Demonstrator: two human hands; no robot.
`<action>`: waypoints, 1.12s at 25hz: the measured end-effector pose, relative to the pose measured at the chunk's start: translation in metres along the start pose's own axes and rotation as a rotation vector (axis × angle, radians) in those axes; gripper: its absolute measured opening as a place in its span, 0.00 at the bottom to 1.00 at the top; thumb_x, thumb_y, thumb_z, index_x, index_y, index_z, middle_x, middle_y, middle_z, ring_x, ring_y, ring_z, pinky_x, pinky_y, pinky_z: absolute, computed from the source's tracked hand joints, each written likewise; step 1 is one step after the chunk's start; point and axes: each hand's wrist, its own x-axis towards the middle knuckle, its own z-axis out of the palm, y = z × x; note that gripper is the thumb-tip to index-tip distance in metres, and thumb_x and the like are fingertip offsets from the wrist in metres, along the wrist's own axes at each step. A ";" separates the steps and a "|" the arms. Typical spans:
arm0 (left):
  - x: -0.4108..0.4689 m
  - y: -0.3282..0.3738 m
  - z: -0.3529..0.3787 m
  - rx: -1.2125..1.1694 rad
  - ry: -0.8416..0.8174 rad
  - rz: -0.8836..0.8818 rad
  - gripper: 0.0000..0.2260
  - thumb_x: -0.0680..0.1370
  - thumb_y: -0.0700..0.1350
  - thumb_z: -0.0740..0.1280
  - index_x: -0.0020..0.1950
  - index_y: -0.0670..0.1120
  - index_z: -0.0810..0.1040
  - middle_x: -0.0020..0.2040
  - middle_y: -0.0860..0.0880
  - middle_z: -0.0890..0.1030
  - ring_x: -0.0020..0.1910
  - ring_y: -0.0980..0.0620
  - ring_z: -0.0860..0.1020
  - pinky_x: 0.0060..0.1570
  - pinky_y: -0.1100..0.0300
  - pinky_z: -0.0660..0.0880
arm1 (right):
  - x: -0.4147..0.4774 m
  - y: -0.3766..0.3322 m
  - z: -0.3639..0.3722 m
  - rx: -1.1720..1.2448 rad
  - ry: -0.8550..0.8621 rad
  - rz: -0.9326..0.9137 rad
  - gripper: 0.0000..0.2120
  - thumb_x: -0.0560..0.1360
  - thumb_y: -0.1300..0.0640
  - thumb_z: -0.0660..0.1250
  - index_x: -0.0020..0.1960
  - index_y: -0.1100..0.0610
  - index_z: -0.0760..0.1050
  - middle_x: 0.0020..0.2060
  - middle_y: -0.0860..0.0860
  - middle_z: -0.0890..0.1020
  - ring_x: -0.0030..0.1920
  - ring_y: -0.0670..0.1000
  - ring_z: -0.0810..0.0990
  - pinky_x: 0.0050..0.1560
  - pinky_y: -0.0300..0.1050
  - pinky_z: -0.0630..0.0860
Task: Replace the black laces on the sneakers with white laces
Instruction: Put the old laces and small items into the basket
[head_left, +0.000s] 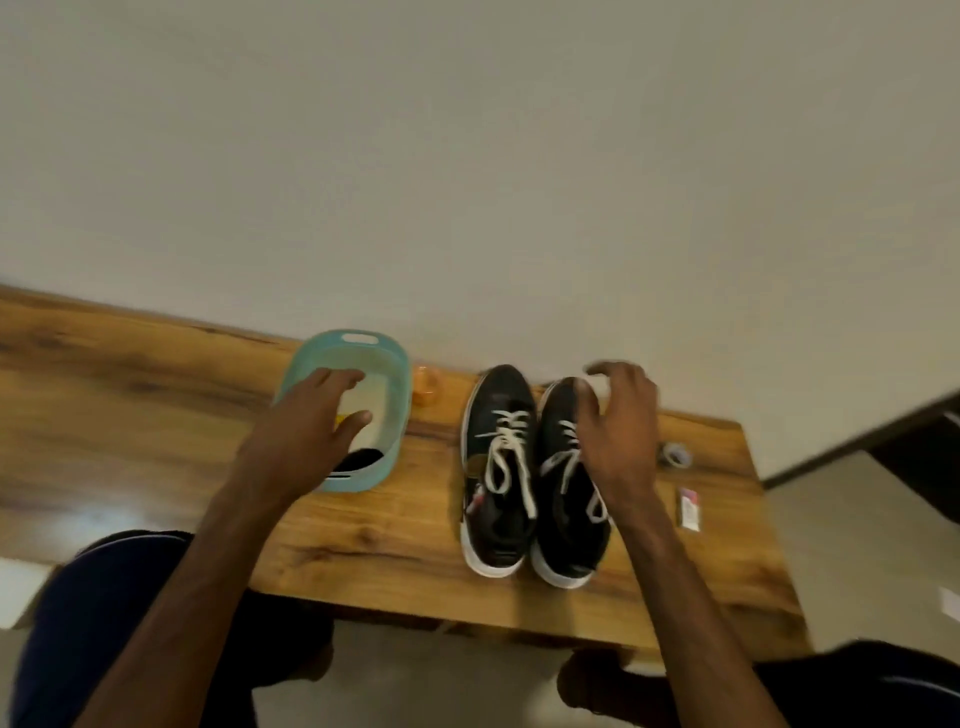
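the sneakers (501, 400) stand side by side near the right end of the wooden table (389, 540), heels toward the person and toes toward the wall. Both carry white laces (506, 452) threaded through the eyelets, the ends lying loose over the tongues. that reads as the swap being done or very nearly so, and the pair looks squared up together as a finished thing to show rather than a job in hand. the right hand (621, 415) hovers over the toe and outer side of the right-hand shoe, fingers loosely bent and grasping nothing; whether it touches the shoe i cannot tell through the blur, but the pose suits nudging or steadying it. the left hand (306, 421) reaches into the teal basket (400, 395) to the left of the shoes, fingers stretched out and relaxed over its pale floor, holding nothing. at the near end of the basket lies a dark bundle (363, 458), probably the black laces that came out, kept there so they stay off the work surface. an orange object (427, 387) sits behind, between basket and shoes, and a roll of tape (675, 456) and a small packet (690, 506) lie to the right of the shoes, out of the way.
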 end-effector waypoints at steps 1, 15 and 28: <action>-0.002 0.007 0.005 -0.022 -0.024 0.040 0.20 0.79 0.48 0.67 0.71 0.48 0.71 0.65 0.48 0.75 0.58 0.47 0.77 0.53 0.50 0.76 | -0.010 0.038 -0.020 -0.047 0.037 0.119 0.09 0.78 0.57 0.67 0.57 0.59 0.77 0.54 0.56 0.79 0.57 0.57 0.75 0.58 0.51 0.71; -0.023 0.000 -0.001 0.009 0.046 -0.078 0.12 0.81 0.45 0.65 0.65 0.50 0.76 0.61 0.51 0.77 0.50 0.52 0.78 0.46 0.52 0.75 | -0.093 0.176 -0.045 -0.395 -0.378 0.526 0.14 0.78 0.53 0.65 0.60 0.58 0.71 0.53 0.57 0.78 0.50 0.58 0.78 0.49 0.51 0.77; -0.007 -0.029 -0.020 0.187 -0.019 -0.586 0.16 0.80 0.51 0.65 0.65 0.43 0.71 0.60 0.42 0.77 0.59 0.41 0.77 0.49 0.53 0.71 | -0.051 0.016 -0.085 -0.174 -0.164 0.324 0.10 0.78 0.48 0.68 0.54 0.54 0.75 0.47 0.53 0.81 0.44 0.54 0.78 0.45 0.51 0.75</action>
